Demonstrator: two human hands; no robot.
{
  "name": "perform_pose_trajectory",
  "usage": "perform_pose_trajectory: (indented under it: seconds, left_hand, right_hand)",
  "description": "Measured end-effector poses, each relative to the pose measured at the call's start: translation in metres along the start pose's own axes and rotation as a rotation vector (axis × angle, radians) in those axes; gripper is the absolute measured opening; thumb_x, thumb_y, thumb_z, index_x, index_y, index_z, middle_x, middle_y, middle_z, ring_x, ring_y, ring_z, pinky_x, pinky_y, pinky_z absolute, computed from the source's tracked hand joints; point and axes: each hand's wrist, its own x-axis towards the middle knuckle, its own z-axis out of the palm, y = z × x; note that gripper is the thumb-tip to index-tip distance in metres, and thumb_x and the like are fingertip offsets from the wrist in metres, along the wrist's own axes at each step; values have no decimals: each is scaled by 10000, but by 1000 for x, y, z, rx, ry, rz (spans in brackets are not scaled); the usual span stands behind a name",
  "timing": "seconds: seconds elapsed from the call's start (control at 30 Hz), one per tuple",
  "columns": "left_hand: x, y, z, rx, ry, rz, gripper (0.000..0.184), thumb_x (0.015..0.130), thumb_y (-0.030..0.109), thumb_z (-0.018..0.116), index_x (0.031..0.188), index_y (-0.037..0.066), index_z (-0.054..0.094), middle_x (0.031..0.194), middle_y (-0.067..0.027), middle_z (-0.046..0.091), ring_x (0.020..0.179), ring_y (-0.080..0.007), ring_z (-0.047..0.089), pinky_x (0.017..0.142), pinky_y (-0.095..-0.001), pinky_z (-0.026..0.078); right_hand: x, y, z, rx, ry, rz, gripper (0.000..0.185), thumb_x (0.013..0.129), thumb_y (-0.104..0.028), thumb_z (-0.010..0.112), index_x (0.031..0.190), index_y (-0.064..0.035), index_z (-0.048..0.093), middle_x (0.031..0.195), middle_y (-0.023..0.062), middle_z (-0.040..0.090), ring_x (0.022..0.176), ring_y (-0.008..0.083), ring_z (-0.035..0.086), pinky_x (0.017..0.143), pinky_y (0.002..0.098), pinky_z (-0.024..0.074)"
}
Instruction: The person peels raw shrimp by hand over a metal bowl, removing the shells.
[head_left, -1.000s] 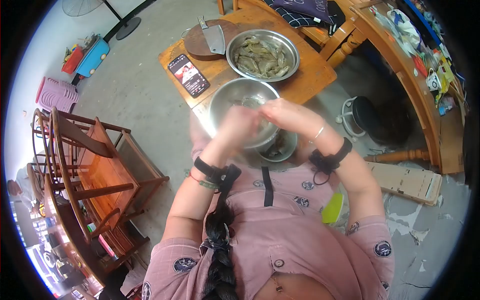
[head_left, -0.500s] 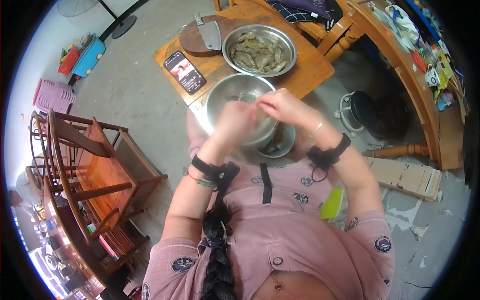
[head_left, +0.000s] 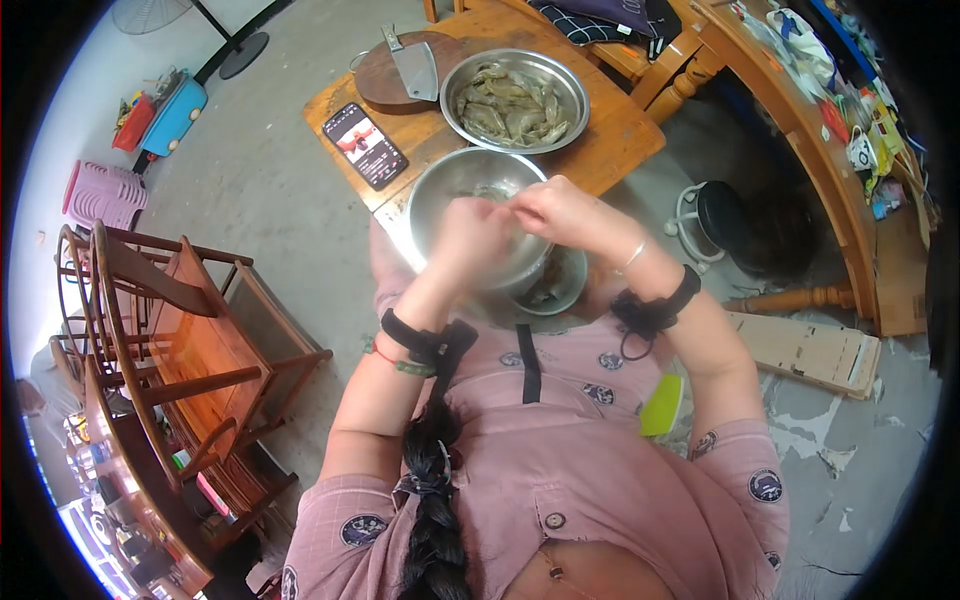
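My left hand and my right hand meet fingertip to fingertip over a steel bowl. Both hands have their fingers pinched together; whatever lies between them is too small and blurred to make out. Inside that bowl, behind my hands, some greyish pieces show faintly. A second steel basin full of grey-green shrimp stands just beyond it on the wooden table. Below the near bowl, close to my lap, is a smaller bowl with dark, wet contents.
On the table are a phone with a lit screen and a round chopping board with a cleaver on it. A black stool stands at the right, a wooden chair at the left. Another person sits at the far left.
The view has shifted slightly, so the table and bowls appear a little further up and left. My hands stay together over the bowl, with small finger movements.
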Motion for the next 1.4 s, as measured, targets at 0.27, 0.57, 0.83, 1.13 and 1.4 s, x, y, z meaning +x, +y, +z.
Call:
perform_pose_trajectory:
  seconds: [0.27, 0.57, 0.83, 1.13, 1.4]
  left_hand:
    - [2, -9, 0, 22, -45, 155, 172, 950, 86, 565, 904, -53, 654, 644, -10, 559, 497, -93, 492, 444, -246, 431]
    - [-7, 4, -4, -230, -24, 87, 187, 974, 94, 532, 963, -60, 639, 683, -9, 570, 523, -89, 505, 478, -231, 445]
    - [-2, -2, 0, -202, 28, 134, 175, 980, 95, 518, 960, -46, 620, 686, -10, 565, 536, -81, 499, 483, -223, 445]
    - [-4, -2, 1, -277, -10, 150, 205, 988, 115, 510, 1004, -55, 623, 701, -6, 571, 555, -74, 502, 489, -218, 446]
    - [-6, -5, 2, 151, 176, 464, 156, 929, 60, 580, 1045, -23, 642, 689, -25, 593, 553, -104, 543, 515, -255, 458]
  right_hand:
    - [-3, -4, -3, 174, 65, 205, 128, 798, -57, 613, 869, 20, 685, 688, 176, 657, 609, 235, 670, 600, 345, 536]
    - [-9, 14, 14, 900, 123, 446, 156, 933, -47, 564, 1035, 49, 634, 880, 66, 669, 743, 104, 630, 652, 239, 524]
    - [-11, -2, 17, 815, 192, 420, 201, 947, -51, 561, 1111, 55, 612, 881, 53, 678, 752, 85, 625, 684, 237, 534]
    - [-14, -2, 22, 682, 283, 400, 221, 977, -54, 475, 1112, 66, 602, 801, 57, 659, 639, 91, 624, 607, 234, 535]
    - [-19, 14, 13, 1346, 150, 591, 186, 973, -114, 541, 1093, 24, 574, 855, 64, 648, 641, 101, 625, 603, 202, 534]
